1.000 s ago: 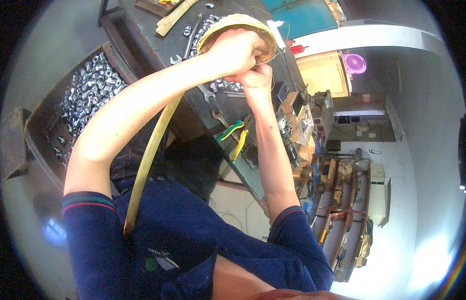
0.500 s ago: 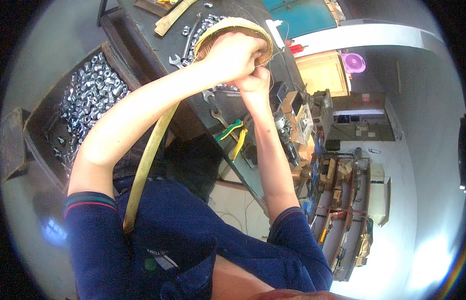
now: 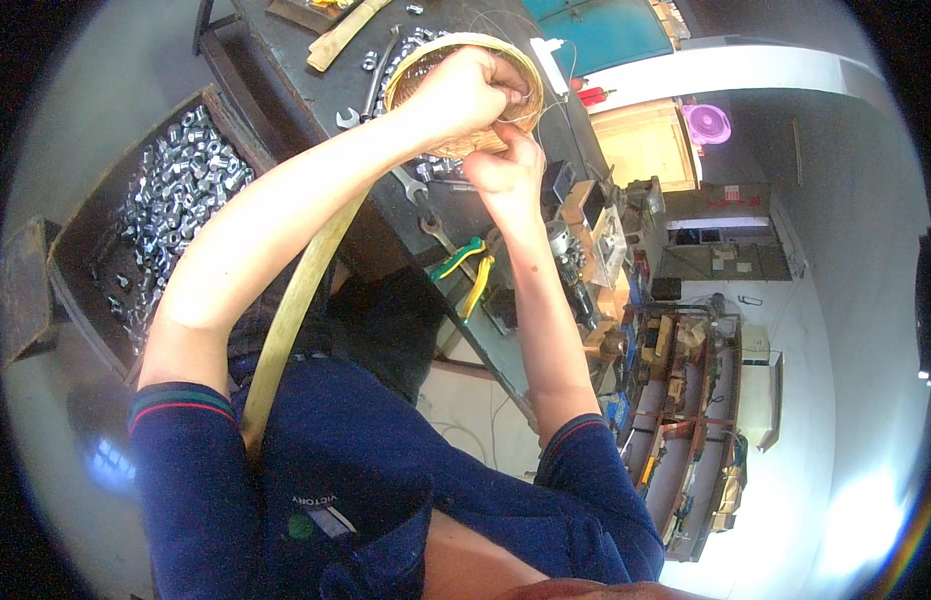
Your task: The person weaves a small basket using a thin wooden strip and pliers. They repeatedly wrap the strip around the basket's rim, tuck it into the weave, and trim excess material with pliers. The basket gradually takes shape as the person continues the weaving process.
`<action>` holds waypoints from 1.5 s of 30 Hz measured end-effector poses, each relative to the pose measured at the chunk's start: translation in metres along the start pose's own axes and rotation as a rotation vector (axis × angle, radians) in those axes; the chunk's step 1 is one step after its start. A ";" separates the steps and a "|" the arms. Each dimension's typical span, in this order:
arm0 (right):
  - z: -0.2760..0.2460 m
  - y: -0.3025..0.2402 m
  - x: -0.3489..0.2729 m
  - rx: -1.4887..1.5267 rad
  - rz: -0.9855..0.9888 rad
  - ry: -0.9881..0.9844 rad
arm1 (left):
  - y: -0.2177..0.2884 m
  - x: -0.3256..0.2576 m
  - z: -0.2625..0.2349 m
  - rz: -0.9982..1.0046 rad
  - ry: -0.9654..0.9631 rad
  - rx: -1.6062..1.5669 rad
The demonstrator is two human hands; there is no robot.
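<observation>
A round woven bamboo basket [image 3: 410, 75] with a pale rim is tipped toward me above the workbench. My left hand [image 3: 470, 90] reaches across its opening, fingers pinched on a thin wire near the far right inner wall. Against the basket's near right side is my right hand [image 3: 510, 170], its fingers curled at the rim and its thumb outside; the exact grip is partly hidden. The wire loops up beyond the basket. A long flat bamboo strip [image 3: 300, 310] runs from under my left forearm down to my waist.
Metal fittings fill a bin [image 3: 185, 180] at left. On the dark workbench lie wrenches [image 3: 410, 185], green-and-yellow-handled pliers [image 3: 460, 265], a wooden handle [image 3: 340, 38] and loose fittings. A power drill [image 3: 570, 260] and boxes crowd its right side. A shelf [image 3: 685, 400] stands farther right.
My left hand has risen a little inside the basket with the wire. My right hand has drawn slightly down and apart from it, and more of the basket's inside shows.
</observation>
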State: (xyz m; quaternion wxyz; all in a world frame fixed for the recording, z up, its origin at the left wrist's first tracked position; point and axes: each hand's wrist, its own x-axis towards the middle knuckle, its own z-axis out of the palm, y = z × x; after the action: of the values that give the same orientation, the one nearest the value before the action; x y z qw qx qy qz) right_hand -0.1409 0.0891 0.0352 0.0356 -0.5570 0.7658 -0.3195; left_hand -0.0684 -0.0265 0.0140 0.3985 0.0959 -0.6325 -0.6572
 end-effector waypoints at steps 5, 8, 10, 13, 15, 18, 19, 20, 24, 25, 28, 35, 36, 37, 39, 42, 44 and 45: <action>0.007 -0.001 -0.005 0.136 -0.169 0.173 | 0.008 -0.002 0.001 0.083 0.107 0.062; 0.004 -0.001 -0.005 0.053 -0.188 0.218 | 0.004 -0.007 0.007 0.097 0.172 -0.035; 0.004 0.012 -0.003 -0.041 -0.195 0.229 | -0.001 -0.008 0.010 0.096 0.201 -0.103; 0.004 0.008 -0.007 -0.139 -0.419 0.318 | -0.009 -0.011 0.012 0.080 0.224 -0.094; 0.004 0.005 -0.006 0.091 -0.340 0.263 | -0.011 -0.011 0.015 0.095 0.246 -0.029; 0.007 0.016 -0.007 0.219 -0.286 0.261 | -0.012 -0.014 0.014 0.136 0.273 0.113; 0.008 0.020 -0.008 0.225 -0.279 0.275 | -0.012 -0.015 0.013 0.183 0.280 0.189; 0.009 0.020 -0.008 0.274 -0.253 0.260 | -0.012 -0.016 0.010 0.226 0.290 0.272; 0.011 0.022 -0.008 0.363 -0.189 0.224 | -0.008 -0.021 0.006 0.254 0.275 0.466; 0.012 0.024 -0.008 0.358 -0.183 0.222 | -0.009 -0.021 0.006 0.260 0.275 0.492; 0.013 0.026 -0.011 0.356 -0.159 0.215 | -0.014 -0.023 0.006 0.281 0.286 0.529; 0.015 0.023 -0.015 0.249 -0.208 0.200 | -0.040 -0.020 0.019 0.130 0.322 0.067; 0.014 0.024 -0.016 0.229 -0.205 0.199 | -0.041 -0.019 0.021 0.090 0.314 0.001; 0.013 0.024 -0.018 0.209 -0.203 0.198 | -0.041 -0.020 0.023 0.062 0.313 -0.050; 0.012 0.025 -0.020 0.192 -0.207 0.190 | -0.034 -0.022 0.024 0.006 0.315 -0.145; 0.010 0.023 -0.020 0.209 -0.214 0.171 | -0.040 -0.019 0.024 0.071 0.415 0.007; 0.010 0.018 -0.020 0.242 -0.200 0.161 | -0.032 -0.025 0.022 0.123 0.478 0.204; 0.010 0.018 -0.020 0.244 -0.194 0.168 | -0.026 -0.029 0.022 0.148 0.507 0.302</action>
State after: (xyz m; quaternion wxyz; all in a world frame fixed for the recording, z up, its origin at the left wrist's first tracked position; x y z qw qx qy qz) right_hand -0.1440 0.1055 0.0113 0.0080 -0.5913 0.6643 -0.4573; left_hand -0.0736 0.0059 -0.0165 0.5718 0.2688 -0.6085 -0.4802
